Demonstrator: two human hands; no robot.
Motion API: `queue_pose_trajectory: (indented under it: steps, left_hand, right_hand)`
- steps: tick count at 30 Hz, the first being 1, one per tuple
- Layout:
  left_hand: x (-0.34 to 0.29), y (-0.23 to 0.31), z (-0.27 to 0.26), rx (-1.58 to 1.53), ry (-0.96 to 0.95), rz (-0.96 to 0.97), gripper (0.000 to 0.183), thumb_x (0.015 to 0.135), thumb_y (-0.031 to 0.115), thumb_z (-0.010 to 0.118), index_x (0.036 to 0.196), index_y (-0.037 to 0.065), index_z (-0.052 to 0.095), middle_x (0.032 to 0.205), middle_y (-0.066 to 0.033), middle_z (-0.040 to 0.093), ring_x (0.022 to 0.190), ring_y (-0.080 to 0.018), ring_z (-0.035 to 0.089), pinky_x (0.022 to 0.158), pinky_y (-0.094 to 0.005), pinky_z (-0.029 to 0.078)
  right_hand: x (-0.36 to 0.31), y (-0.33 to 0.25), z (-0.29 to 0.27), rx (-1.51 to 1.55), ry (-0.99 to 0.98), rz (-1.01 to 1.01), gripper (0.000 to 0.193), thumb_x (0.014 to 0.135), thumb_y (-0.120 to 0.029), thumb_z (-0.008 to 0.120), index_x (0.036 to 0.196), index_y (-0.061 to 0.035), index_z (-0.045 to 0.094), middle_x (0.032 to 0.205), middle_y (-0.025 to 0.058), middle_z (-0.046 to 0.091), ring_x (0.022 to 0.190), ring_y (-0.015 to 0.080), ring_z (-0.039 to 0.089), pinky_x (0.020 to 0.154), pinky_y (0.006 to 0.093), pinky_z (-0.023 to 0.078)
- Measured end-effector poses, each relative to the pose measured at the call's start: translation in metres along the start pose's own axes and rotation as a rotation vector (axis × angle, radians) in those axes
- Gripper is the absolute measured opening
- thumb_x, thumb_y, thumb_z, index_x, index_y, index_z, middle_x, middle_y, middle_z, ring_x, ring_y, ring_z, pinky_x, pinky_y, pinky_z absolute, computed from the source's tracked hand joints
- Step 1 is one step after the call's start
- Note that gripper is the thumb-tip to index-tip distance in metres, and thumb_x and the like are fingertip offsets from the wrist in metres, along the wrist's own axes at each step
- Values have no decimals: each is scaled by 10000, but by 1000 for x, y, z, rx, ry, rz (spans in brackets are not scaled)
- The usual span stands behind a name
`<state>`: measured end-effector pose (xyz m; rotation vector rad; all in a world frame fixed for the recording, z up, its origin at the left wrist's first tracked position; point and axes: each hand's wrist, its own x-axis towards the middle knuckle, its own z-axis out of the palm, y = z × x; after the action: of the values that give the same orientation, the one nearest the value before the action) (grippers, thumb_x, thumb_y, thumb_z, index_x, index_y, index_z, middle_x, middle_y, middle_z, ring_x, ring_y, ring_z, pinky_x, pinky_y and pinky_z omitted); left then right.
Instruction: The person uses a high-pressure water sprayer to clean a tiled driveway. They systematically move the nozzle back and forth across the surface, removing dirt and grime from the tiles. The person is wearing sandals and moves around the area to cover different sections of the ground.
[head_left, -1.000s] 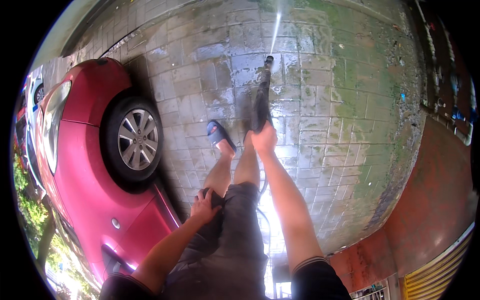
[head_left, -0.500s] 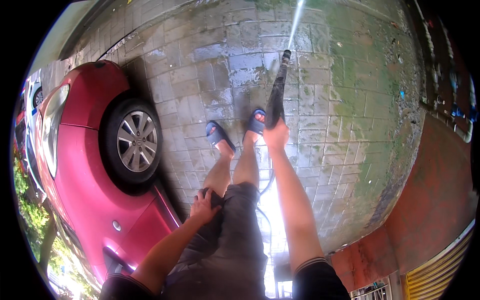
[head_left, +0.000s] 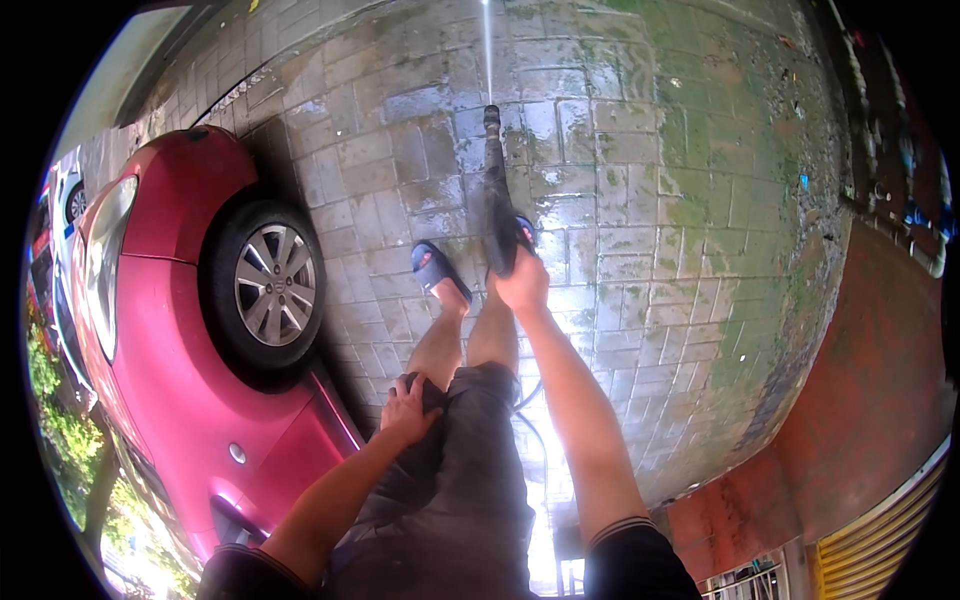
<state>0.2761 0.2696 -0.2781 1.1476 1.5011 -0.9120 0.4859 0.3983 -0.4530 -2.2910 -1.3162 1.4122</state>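
A black pressure washer gun [head_left: 497, 205] is gripped in my right hand [head_left: 523, 284], its nozzle pointing away from me. From the nozzle tip a thin white jet of water [head_left: 488, 55] shoots toward the far edge of the view. My left hand [head_left: 407, 408] rests on my left thigh near the knee, fingers spread over the dark shorts [head_left: 470, 450], holding nothing. Behind my right arm a dark hose [head_left: 532, 428] hangs down. Blue slippers [head_left: 435, 265] are on my feet; the gun partly hides the right one.
Wet paving bricks [head_left: 400, 150] cover the ground, with green moss [head_left: 690, 160] on the right side. Close on my left stands a red car [head_left: 165, 340], its front wheel [head_left: 275, 285] facing me. A reddish wall [head_left: 850, 370] and a yellow slatted panel [head_left: 870, 545] border the right.
My right hand has swung the gun to the left, and the water jet has shifted left with it. My left hand stays on the thigh.
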Motion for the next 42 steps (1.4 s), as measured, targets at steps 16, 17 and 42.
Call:
queue_pose_trajectory:
  steps: [16,17,42]
  left_hand:
    - [3,-3,0,23,6,12,798,759,385,706,1395,167,277,1365,-200,337,1194,-419,418,956,-477,428]
    - [3,-3,1,23,2,14,797,759,384,706,1396,171,276,1364,-199,337,1196,-418,417,956,-477,428]
    - [6,3,-7,51,13,24,816,754,385,712,1400,170,262,1345,-180,345,1216,-395,415,954,-469,435]
  right_hand:
    - [9,6,-27,-25,99,195,290,714,-260,691,947,-93,647,836,196,668,848,386,642,772,463,505]
    - [10,7,-30,-35,117,216,302,710,-245,708,964,-91,653,843,187,672,859,380,643,763,450,503]
    - [25,-1,-47,-54,176,280,330,738,-318,718,968,-93,645,875,198,667,873,392,636,766,474,502]
